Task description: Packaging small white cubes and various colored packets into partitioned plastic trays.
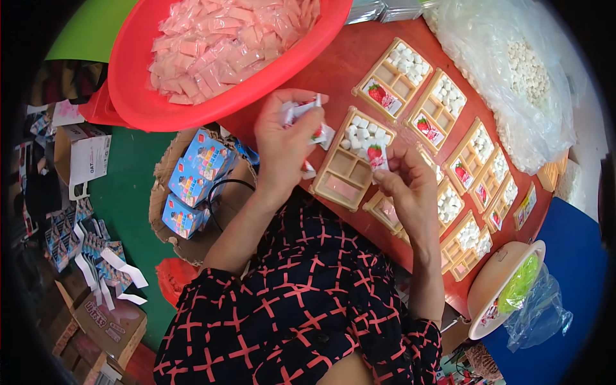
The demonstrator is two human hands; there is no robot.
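Filling the far left, a smooth red plastic basin (138,77) brims with crinkly pink sachets (218,38), its rim overhanging the red table (333,58). Far right, a clear bag (513,77) slumps, holding white cubes. Tan compartmented trays (443,109) lie in rows across the table, some pockets holding white cubes and strawberry-printed packets. At left, a shallow basket (173,218) holds blue cartons (192,179). The nearest tray (350,163) lies between the hands. The left hand (282,144) is clenched around a bunch of small packets (308,112). The right hand (404,179) pinches one strawberry packet (376,156) over that tray's right edge.
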